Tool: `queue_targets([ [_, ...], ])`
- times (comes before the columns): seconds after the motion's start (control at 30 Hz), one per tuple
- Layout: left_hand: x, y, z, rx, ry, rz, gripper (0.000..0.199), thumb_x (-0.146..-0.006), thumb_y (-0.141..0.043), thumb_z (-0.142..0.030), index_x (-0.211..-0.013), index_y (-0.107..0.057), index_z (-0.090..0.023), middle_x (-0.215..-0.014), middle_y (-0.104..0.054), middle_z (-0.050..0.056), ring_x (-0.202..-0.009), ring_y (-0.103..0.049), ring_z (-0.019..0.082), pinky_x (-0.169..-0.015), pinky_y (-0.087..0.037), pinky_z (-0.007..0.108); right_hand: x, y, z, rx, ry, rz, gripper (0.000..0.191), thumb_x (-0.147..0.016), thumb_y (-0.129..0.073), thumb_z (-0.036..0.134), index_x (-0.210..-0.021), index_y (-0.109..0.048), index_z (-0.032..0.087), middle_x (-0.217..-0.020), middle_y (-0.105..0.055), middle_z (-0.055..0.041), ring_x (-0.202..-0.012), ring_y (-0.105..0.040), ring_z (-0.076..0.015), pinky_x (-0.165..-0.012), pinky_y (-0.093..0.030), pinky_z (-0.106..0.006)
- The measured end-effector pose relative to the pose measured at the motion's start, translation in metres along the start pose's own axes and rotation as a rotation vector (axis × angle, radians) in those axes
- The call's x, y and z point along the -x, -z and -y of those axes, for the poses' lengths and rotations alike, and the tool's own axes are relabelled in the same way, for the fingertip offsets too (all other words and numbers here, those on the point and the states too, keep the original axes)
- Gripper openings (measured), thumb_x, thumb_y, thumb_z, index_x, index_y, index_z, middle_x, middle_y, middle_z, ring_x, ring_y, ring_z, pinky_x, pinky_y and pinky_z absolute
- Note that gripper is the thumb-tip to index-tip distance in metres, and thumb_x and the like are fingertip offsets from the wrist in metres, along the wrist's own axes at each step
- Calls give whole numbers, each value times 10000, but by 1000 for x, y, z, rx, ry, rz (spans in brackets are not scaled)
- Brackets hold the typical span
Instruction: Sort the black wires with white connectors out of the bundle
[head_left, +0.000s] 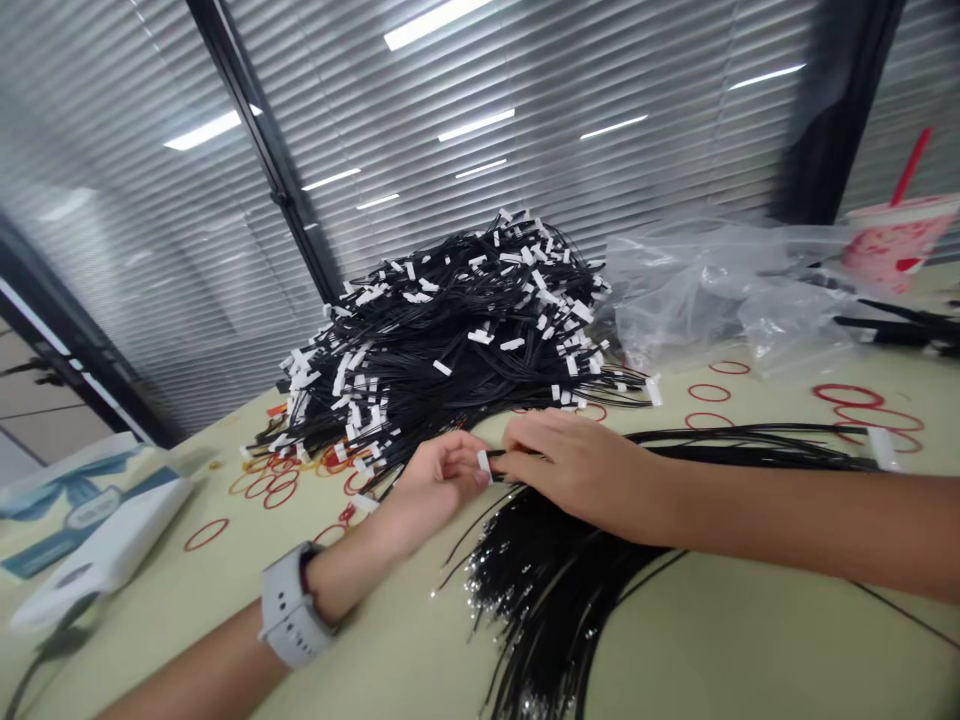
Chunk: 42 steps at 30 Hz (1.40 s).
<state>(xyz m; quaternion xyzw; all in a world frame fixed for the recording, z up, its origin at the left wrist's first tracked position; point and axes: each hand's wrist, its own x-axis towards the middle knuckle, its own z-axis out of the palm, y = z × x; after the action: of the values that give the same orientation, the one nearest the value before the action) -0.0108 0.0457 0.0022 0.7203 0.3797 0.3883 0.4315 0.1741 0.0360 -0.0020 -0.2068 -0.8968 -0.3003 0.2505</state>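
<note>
My left hand [442, 478], with a grey watch strap [294, 610] at the wrist, has its fingers curled at a small white label [484, 466] near the end of a black cable. Close beside it, my right hand [581, 470] is closed on black cable, its fingertips just right of the label. Beneath and right of that hand spreads a thick bundle of loose black cables [555, 600] with shiny bare tips. More black cables run rightward behind my right forearm to a white tag [883, 450]. My palms hide part of the held cable.
A large heap of black cables with white labels [457, 330] stands at the back. Red rubber bands [709, 392] lie scattered on the pale table [712, 650]. Clear plastic bags [697, 290] and a cup with a red straw [892, 240] are back right; a white box [105, 555] sits left.
</note>
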Motion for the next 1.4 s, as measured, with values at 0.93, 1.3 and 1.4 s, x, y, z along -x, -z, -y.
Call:
queue_targets([
  [0.93, 6, 9, 4, -77, 4, 107, 135, -710, -519, -67, -792, -456, -154, -711, -540, -10, -660, -472, 88, -640, -322, 222, -1, -2, 9, -500, -608, 120, 171, -797, -431, 229, -674, -532, 167, -607, -507, 25, -563, -410, -68, -527, -275, -218],
  [1.3, 5, 10, 6, -68, 18, 113, 138, -701, -536, -83, -790, -457, -152, -716, -543, -5, -658, -467, 92, -641, -316, 227, -1, -6, 5, -539, -564, 127, 146, -747, -429, 169, -671, -554, 162, -621, -536, 19, -572, -427, -64, -550, -292, -209],
  [1.4, 5, 10, 6, -57, 20, 113, 141, -693, -541, -85, -787, -460, -153, -715, -547, -6, -656, -472, 94, -641, -320, 229, -1, -6, 5, -550, -553, 125, 159, -754, -423, 178, -677, -562, 160, -604, -535, 19, -556, -424, -63, -543, -290, -208],
])
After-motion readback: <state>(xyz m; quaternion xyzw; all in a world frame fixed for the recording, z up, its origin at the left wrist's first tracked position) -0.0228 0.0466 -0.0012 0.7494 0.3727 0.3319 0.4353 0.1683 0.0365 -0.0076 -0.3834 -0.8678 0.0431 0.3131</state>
